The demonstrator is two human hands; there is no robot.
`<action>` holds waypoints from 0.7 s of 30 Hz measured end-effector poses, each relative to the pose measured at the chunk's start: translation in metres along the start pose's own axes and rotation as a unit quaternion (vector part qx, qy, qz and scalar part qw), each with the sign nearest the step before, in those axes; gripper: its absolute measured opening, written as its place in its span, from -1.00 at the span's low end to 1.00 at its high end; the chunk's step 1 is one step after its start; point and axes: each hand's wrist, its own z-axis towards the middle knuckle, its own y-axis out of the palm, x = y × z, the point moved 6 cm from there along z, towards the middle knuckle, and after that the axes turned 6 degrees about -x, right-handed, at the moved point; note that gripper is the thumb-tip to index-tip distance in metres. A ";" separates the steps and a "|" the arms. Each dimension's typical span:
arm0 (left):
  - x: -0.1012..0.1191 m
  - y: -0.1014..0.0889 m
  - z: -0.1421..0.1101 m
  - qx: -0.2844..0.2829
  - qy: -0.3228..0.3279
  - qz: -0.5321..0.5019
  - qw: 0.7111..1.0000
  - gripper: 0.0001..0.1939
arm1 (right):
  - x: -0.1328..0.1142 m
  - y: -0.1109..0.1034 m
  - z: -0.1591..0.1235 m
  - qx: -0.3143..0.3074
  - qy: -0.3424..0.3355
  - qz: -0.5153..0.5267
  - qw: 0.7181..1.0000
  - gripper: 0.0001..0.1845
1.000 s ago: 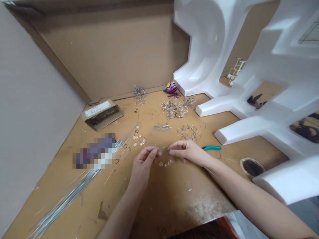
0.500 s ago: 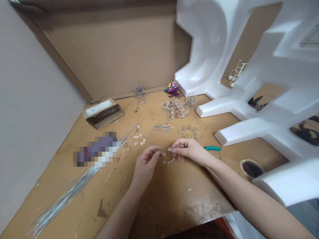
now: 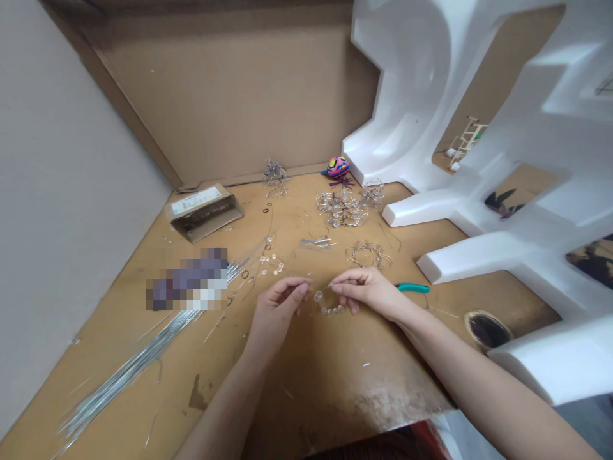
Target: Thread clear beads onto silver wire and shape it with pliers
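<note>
A curved string of clear beads on thin wire point(image 3: 330, 311) hangs between my hands, just above the tabletop. My left hand point(image 3: 279, 310) is closed in a pinch by the string's left end; the wire at the fingertips is too fine to see clearly. My right hand point(image 3: 368, 291) pinches the other end between thumb and forefinger, its remaining fingers curled beside the beads. Loose clear beads point(image 3: 274, 268) lie beyond my left hand. Past my right hand lies a finished-looking wire and bead ring point(image 3: 368, 254), with teal-handled pliers point(image 3: 413, 288) partly behind my wrist.
A bundle of straight wires point(image 3: 138, 370) stretches along the left. Behind are an open cardboard box point(image 3: 205, 214), short wires point(image 3: 318, 242), tangled wire rings point(image 3: 342, 207) and a colourful ball-like object point(image 3: 338, 167). White moulded foam point(image 3: 454, 255) borders the right, near a round hole point(image 3: 488, 329).
My hands have drawn slightly apart, the left moving left. A bead that was at my right fingertips no longer shows there. The whole view has shifted a little.
</note>
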 end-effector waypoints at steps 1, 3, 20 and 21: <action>0.000 0.001 0.000 -0.007 0.000 -0.011 1.000 -0.83 | 0.000 0.000 0.000 -0.001 -0.001 0.007 1.000 -0.74; 0.002 0.003 0.001 -0.022 0.003 -0.032 0.999 -0.84 | 0.000 -0.001 0.001 -0.002 -0.003 0.031 1.000 -0.74; 0.005 0.003 0.001 -0.014 -0.003 0.005 1.000 -0.85 | 0.009 -0.008 0.006 -0.001 0.008 0.179 0.984 -0.78; 0.004 0.003 0.001 -0.016 -0.005 0.004 1.000 -0.84 | 0.009 -0.007 0.006 -0.001 0.007 0.179 0.984 -0.78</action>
